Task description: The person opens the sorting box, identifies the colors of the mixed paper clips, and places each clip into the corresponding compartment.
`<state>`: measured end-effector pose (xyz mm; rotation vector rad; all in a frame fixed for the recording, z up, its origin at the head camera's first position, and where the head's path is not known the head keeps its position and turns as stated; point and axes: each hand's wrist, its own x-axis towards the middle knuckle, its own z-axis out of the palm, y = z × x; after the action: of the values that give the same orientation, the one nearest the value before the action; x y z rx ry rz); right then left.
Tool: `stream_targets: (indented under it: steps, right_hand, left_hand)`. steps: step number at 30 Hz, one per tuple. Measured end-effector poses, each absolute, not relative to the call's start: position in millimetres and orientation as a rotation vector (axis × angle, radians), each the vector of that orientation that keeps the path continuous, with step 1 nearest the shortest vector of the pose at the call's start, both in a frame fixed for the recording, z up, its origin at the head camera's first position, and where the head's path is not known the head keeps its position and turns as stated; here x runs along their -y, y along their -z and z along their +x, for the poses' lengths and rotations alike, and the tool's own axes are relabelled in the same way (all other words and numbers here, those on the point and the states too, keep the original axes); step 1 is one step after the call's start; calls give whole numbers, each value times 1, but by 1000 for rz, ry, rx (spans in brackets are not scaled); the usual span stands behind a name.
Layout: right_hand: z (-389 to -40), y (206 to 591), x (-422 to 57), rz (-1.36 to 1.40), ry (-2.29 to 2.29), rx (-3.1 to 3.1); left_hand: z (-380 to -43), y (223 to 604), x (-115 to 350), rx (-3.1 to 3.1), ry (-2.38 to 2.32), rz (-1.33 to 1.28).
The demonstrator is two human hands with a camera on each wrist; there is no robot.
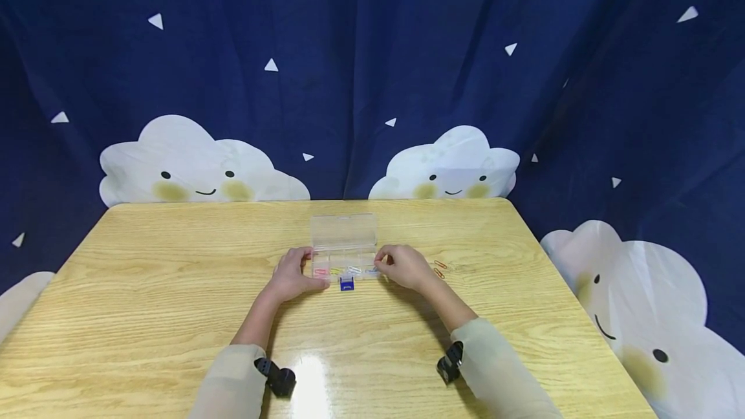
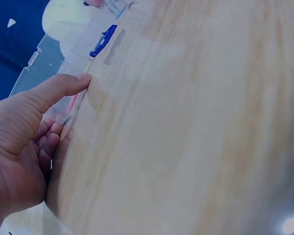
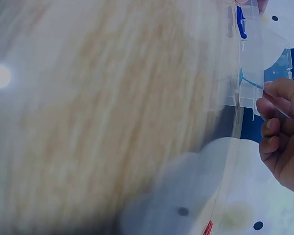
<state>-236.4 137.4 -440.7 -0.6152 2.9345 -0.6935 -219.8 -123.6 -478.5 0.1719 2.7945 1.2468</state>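
Note:
A clear plastic compartment box (image 1: 352, 257) with its lid (image 1: 343, 230) raised stands on the table. My left hand (image 1: 289, 277) grips the box's left end, thumb along the front edge and fingers at the far corner. At the right end, my right hand (image 1: 403, 265) pinches a blue paper clip (image 3: 252, 82) between thumb and forefinger, over the right compartment. Pink (image 1: 321, 272), yellow (image 1: 335, 271) and white paper clips (image 1: 354, 271) lie in separate front compartments. A dark blue latch (image 1: 346, 284) sticks out at the box's front.
Red paper clips (image 1: 440, 269) lie on the wooden table (image 1: 174, 290) to the right of my right hand. Behind the table hangs a dark blue curtain (image 1: 326, 96) with white clouds and triangles.

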Motion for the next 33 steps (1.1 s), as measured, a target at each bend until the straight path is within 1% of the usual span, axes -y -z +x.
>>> stream_targets:
  steps: [13, 28, 33]
  right_hand:
    - [-238, 445, -136, -682, 634, -2927]
    - [-242, 430, -127, -657, 450, -2871]
    - [-243, 429, -129, -670, 478, -2882]
  left_hand:
    - [-219, 478, 123, -2781, -1266, 174]
    - [-218, 479, 124, -2801, -1243, 183]
    - [-218, 478, 124, -2792, -1247, 178]
